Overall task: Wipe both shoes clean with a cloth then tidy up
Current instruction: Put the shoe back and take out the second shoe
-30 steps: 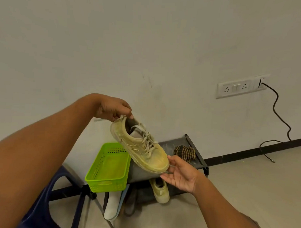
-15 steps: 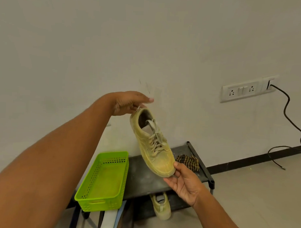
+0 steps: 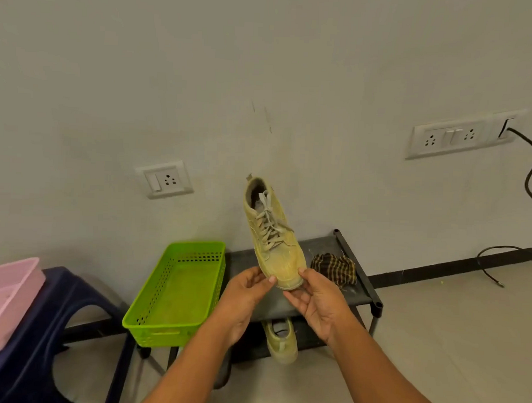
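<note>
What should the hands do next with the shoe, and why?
Probably the right hand should let go and take the checked cloth on the rack: it and the left hand hold the sneaker by its toe, it looks dusty, and neither has a cloth.

We identify a black shelf rack (image 3: pixel 356 296) at lower centre. Its top tier carries a green basket (image 3: pixel 160 330) overhanging the left end and a crumpled checked cloth (image 3: pixel 334 268) at right. A second shoe (image 3: pixel 281 342) rests on the lower tier.
</note>
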